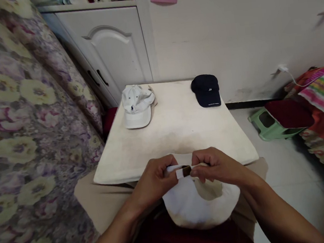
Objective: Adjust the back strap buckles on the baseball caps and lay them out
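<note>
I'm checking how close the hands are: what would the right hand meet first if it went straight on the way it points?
Past the strap of the white cap it holds, the right hand would most likely meet the left hand first, though depth between them is hard to judge.

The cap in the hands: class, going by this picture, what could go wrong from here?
The left hand and right hand seem to pinch only the strap beside its dark fastener, so it might slip or twist. Most of the cap is off the near edge of the table, so it could fall if both hands let go.
</note>
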Motion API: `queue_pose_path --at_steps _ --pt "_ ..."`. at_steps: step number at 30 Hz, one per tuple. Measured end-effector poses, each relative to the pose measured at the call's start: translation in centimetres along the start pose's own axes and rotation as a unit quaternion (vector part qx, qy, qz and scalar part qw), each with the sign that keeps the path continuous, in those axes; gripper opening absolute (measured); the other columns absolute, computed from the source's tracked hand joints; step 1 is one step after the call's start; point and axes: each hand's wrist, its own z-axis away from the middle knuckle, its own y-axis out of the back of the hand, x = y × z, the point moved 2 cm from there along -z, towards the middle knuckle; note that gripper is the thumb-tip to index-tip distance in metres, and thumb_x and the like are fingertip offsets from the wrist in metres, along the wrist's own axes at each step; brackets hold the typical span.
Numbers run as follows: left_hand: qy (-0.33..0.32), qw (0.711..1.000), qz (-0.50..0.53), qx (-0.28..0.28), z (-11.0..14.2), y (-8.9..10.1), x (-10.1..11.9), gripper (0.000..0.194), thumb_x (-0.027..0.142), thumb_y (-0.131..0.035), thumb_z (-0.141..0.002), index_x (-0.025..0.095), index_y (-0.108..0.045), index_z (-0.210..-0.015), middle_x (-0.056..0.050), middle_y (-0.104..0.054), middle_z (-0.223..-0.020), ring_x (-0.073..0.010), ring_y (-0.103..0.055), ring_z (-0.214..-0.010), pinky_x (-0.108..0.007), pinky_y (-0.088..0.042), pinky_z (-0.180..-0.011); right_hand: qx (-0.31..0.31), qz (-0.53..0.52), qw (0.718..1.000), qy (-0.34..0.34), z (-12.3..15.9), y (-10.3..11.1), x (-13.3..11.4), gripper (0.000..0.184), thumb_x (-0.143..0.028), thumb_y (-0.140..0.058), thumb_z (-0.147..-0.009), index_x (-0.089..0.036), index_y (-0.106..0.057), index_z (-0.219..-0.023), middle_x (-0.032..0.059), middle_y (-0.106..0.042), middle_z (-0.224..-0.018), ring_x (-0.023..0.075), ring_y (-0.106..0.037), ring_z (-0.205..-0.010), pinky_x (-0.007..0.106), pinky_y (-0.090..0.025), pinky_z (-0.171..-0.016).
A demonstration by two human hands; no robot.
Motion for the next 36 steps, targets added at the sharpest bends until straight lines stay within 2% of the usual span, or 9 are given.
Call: queue_pose_path --at_steps 6,9,12,18,23,29,31,36 --pt "0.005 1.0 0.012 -0.012 0.0 -0.1 -0.4 0.022 0.031 -0.06 -0.088 0.016 -0.054 -0.072 0.006 -0.043 -0.061 -0.0087 -0.034 -0.056 -0.021 -0.024 -0.05 0.015 0.009 1.0 0.003 -0.1 0.1 0.3 0.025 -0.033 -0.072 -0.085 -0.017 -0.059 -0.071 -0.0045 -0.059 -0.058 0.006 -0.042 -0.05 0.018 -0.029 -0.046" --pt "0.004 0.998 0.038 -0.041 0.0 0.2 -0.6 0.026 0.038 -0.06 -0.089 0.016 -0.058 -0.077 0.003 -0.049 -0.064 -0.0097 -0.039 -0.057 -0.022 -0.028 -0.051 0.012 -0.001 1.0 -0.003 -0.1 0.1 0.5 0.026 -0.034 -0.071 -0.085 -0.017 -0.059 -0.071 -0.0048 -0.058 -0.058 0.0057 -0.041 -0.049 0.018 -0.028 -0.046" --pt "-0.004 0.996 0.059 -0.059 0.0 0.5 -0.6 0.033 0.044 -0.053 -0.093 0.015 -0.063 -0.08 0.001 -0.054 -0.067 -0.0111 -0.044 -0.058 -0.023 -0.032 -0.053 0.014 -0.007 1.0 -0.015 0.0 0.2 0.6 0.028 -0.036 -0.07 -0.086 -0.017 -0.058 -0.07 -0.0052 -0.056 -0.057 0.0056 -0.039 -0.049 0.018 -0.027 -0.045" --pt "0.034 0.997 0.071 -0.008 -0.5 1.0 -1.7 0.053 0.051 -0.037 -0.097 0.016 -0.072 -0.077 -0.002 -0.061 -0.066 -0.0148 -0.047 -0.061 -0.027 -0.034 -0.056 0.015 -0.046 0.999 -0.025 -0.1 0.4 1.3 0.029 -0.039 -0.069 -0.086 -0.017 -0.056 -0.071 -0.0048 -0.057 -0.056 0.0059 -0.039 -0.048 0.018 -0.027 -0.045" --pt "0.056 0.995 0.074 -0.017 -0.8 1.3 -2.4 0.062 0.057 -0.032 -0.097 0.015 -0.076 -0.082 -0.006 -0.069 -0.072 -0.0179 -0.055 -0.065 -0.029 -0.038 -0.061 0.003 -0.076 0.997 -0.015 -0.6 0.6 2.2 0.03 -0.04 -0.069 -0.086 -0.017 -0.057 -0.072 -0.0045 -0.057 -0.055 0.0057 -0.038 -0.046 0.019 -0.024 -0.044" --pt "0.029 0.998 0.037 -0.038 -0.9 1.5 -1.5 0.067 0.06 -0.027 -0.098 0.017 -0.076 -0.083 -0.006 -0.068 -0.072 -0.0159 -0.053 -0.062 -0.028 -0.036 -0.059 0.008 -0.064 0.998 -0.023 -0.8 0.5 2.0 0.03 -0.039 -0.069 -0.085 -0.017 -0.056 -0.071 -0.0048 -0.057 -0.055 0.0059 -0.038 -0.046 0.019 -0.024 -0.044" --pt "0.013 0.998 0.02 -0.055 -0.8 1.3 -0.9 0.062 0.06 -0.031 -0.097 0.017 -0.073 -0.084 -0.004 -0.065 -0.07 -0.0147 -0.05 -0.061 -0.027 -0.035 -0.057 0.014 -0.05 0.998 -0.029 -0.6 0.4 1.6 0.028 -0.038 -0.069 -0.086 -0.017 -0.056 -0.071 -0.0047 -0.057 -0.056 0.0062 -0.039 -0.048 0.019 -0.026 -0.046" --pt "0.026 0.996 -0.055 -0.062 -0.2 0.4 0.3 0.035 0.051 -0.067 -0.082 0.016 -0.065 -0.086 0.003 -0.053 -0.066 -0.0115 -0.042 -0.059 -0.024 -0.029 -0.052 0.02 -0.022 1.0 -0.008 -0.5 0.0 1.0 0.029 -0.037 -0.071 -0.085 -0.017 -0.057 -0.069 -0.0048 -0.057 -0.06 0.0064 -0.041 -0.052 0.019 -0.028 -0.049"
